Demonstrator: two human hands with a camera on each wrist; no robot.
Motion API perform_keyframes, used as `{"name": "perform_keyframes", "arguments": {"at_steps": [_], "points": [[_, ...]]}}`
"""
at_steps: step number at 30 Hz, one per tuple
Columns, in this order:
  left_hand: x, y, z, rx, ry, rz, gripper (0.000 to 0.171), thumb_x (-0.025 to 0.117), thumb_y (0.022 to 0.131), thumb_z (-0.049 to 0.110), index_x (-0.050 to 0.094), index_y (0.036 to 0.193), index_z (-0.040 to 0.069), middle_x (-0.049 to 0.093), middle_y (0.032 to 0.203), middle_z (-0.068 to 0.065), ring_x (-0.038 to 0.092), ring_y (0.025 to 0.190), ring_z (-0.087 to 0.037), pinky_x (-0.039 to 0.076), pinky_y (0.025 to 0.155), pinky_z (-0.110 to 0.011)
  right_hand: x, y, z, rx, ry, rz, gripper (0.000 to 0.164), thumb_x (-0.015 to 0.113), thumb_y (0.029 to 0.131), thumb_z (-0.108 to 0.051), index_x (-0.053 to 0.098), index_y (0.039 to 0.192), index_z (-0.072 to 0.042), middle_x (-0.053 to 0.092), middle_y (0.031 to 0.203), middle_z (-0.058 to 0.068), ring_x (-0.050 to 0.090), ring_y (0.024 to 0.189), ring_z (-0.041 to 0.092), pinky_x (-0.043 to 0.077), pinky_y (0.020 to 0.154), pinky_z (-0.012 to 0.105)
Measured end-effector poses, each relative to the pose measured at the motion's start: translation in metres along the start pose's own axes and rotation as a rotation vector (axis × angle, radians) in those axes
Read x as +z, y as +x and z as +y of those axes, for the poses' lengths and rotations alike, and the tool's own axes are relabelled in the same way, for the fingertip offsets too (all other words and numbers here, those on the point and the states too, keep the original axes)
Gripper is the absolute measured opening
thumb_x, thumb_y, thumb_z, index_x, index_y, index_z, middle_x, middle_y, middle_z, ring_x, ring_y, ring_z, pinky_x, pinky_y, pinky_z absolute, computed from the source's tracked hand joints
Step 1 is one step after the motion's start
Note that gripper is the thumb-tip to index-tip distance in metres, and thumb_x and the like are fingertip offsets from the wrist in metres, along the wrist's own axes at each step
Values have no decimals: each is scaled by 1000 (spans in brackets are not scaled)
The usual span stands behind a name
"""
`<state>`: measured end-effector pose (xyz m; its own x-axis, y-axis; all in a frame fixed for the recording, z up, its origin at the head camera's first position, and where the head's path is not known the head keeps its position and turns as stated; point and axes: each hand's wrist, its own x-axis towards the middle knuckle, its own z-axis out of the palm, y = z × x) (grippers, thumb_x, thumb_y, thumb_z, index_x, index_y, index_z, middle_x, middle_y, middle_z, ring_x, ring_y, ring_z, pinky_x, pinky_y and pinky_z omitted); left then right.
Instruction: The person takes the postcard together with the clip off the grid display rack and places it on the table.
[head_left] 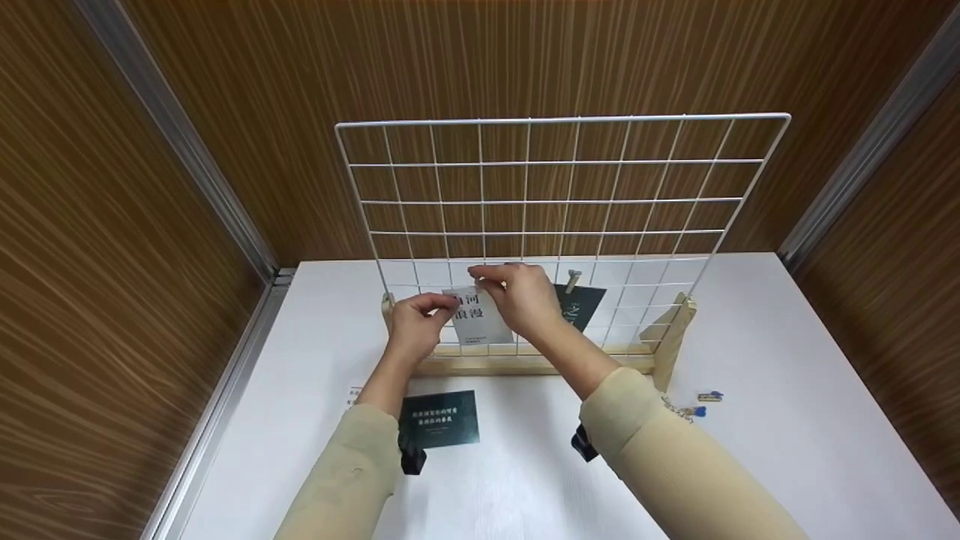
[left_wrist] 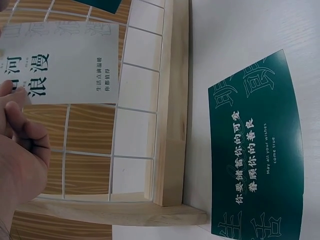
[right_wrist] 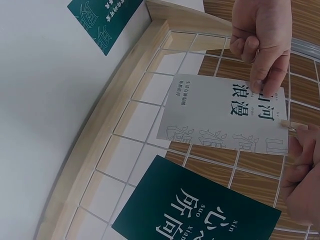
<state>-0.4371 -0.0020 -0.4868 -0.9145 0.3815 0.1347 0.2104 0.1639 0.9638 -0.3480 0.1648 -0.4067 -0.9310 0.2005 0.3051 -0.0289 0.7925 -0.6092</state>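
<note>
A white card (head_left: 484,319) with printed characters lies against the white wire grid (head_left: 555,201). My left hand (head_left: 420,322) pinches its left edge between thumb and fingers. At the card's top edge my right hand (head_left: 525,296) pinches a small wooden clothespin (right_wrist: 292,124), whose tip overlaps the card in the right wrist view. Right of it, a dark green card (right_wrist: 195,205) hangs tilted on the grid from another clothespin (head_left: 573,281). My right hand covers part of that card in the head view.
A second green card (left_wrist: 257,150) lies on the white table (head_left: 517,465) in front of the grid's wooden base (head_left: 525,365). Two clothespins with blue ornaments (head_left: 700,411) lie at the right. Wood-patterned panels (head_left: 555,60) stand behind and at both sides.
</note>
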Motion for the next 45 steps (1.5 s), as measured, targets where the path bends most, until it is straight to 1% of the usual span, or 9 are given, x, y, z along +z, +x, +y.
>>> {"name": "perform_keyframes", "arguments": {"at_steps": [7,11,16,21,27,33,39,45], "points": [[1,0,-1,-32,-4,-4,14,73,96,-4,82,97,6,79,106,-5,72,113,-23,57,98,-38,3,-1,2,-6,-3,12,23,71,103,-11,82,121,-19,79,117,3,75,104,21,60,81,40],[0,-1,-2,-48,1,-13,14,73,97,-2,82,96,9,79,107,-3,71,115,-22,57,99,-38,3,-1,2,-7,0,11,22,71,103,-11,83,120,-18,80,115,4,76,102,21,60,79,39],[-1,1,-2,-45,6,-13,14,74,97,-1,82,97,11,79,108,-3,71,115,-22,58,98,-37,2,0,0,11,-2,-1,23,71,103,-12,82,121,-20,79,118,2,75,105,21,59,80,38],[-2,2,-3,-48,15,-17,15,74,98,1,83,98,13,78,107,-1,71,115,-21,58,98,-36,2,1,0,-3,-20,3,23,71,103,-13,82,122,-20,79,119,3,75,104,21,59,80,39],[-1,4,-3,-46,25,-20,14,74,98,1,83,98,13,79,107,-1,71,114,-21,58,98,-37,2,2,1,-7,-10,13,22,71,103,-11,83,120,-19,79,117,3,75,101,21,59,79,38],[0,6,-3,-57,29,-26,14,74,99,2,83,97,13,78,107,-1,70,115,-21,57,100,-39,3,2,3,-6,0,19,22,71,103,-9,83,118,-18,80,116,3,75,103,21,60,81,39],[1,6,-3,-43,28,-29,14,74,98,1,83,98,11,79,107,-2,71,116,-22,57,100,-39,3,3,5,-19,-17,25,21,69,103,-8,84,114,-17,80,110,4,75,97,21,59,77,40],[1,6,-4,-56,3,-34,15,73,98,0,82,98,11,78,108,-3,71,116,-22,57,99,-37,3,3,7,-26,-36,19,21,69,103,-8,84,114,-18,80,109,5,75,96,21,59,78,39]]}}
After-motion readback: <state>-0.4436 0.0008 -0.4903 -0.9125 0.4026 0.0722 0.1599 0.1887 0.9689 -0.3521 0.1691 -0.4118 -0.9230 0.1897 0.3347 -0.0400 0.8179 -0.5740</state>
